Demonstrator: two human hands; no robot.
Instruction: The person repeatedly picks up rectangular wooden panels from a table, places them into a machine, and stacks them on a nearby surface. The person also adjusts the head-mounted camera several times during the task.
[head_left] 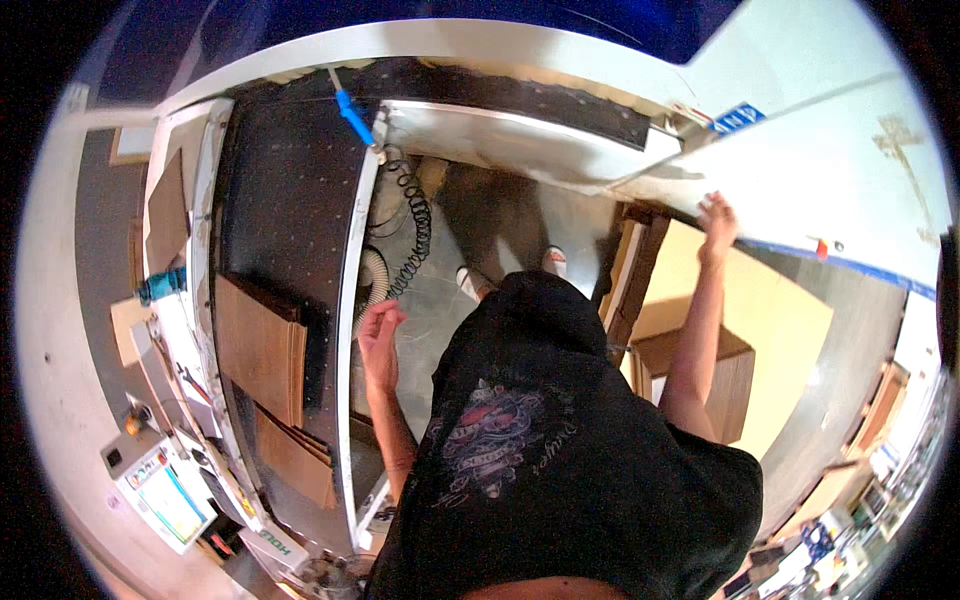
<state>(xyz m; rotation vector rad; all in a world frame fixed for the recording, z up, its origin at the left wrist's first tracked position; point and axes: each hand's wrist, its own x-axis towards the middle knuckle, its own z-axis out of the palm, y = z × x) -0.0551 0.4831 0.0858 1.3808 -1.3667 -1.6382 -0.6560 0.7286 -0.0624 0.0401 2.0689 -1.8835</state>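
Note:
My left hand (379, 335) is raised beside the white edge of the black worktable (280, 180). Its fingers are loosely bent and apart, with nothing seen in them. Out to the right, my right hand (718, 225) is held over the corner of a large tan board (790, 300), near the white machine panel (830, 150). That hand is slightly blurred, its fingers spread and nothing in them. Under my right forearm sits a brown box-shaped block (735, 385). Closest to my left hand on the worktable is a stack of brown flat panels (262, 345).
A blue air gun (355, 120) lies at the table's far corner, with a coiled black hose (415, 220) hanging from it. More brown panels (295, 455) lie nearer. A lit monitor (168, 505) stands at lower left. Cluttered shelves (850, 540) line the lower right.

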